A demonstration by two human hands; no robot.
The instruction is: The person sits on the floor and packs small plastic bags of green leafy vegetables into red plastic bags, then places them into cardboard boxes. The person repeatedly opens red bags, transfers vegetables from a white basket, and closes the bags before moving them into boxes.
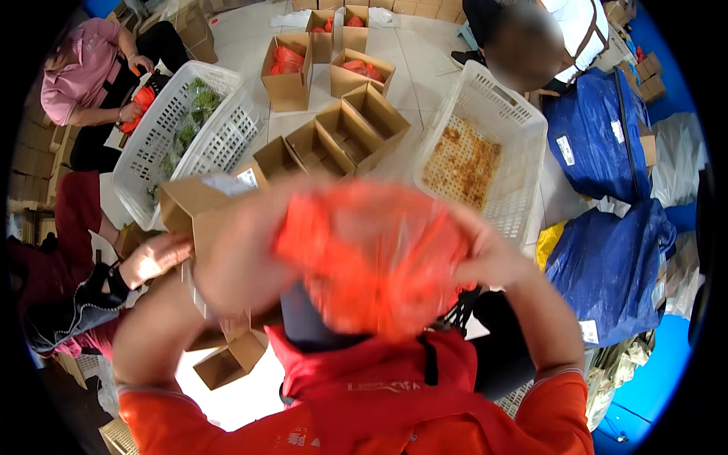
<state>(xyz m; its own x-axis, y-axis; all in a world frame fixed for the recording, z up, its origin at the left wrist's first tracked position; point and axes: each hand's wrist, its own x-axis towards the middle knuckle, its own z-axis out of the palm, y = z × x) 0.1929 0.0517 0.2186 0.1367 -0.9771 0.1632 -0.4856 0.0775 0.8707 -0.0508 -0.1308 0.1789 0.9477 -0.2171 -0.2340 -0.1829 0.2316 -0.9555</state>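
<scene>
A red plastic bag (378,256), blurred by motion, is held up between my hands in front of my chest. My left hand (250,250) grips its left side, with the fingers partly blurred. On the right side, my right hand (489,250) holds the bag's edge. What the bag contains cannot be made out. Just beyond it stands a row of open cardboard boxes (347,136) on the tiled floor. Farther off, more cardboard boxes (289,85) have red bags inside.
A white plastic crate (534,165) with brown residue stands at right; another crate (122,165) holds bagged greens at left. Blue bags (603,273) lie at far right. Co-workers sit at upper left and upper right; another person's hand (159,256) touches a carton (176,196) beside my left arm.
</scene>
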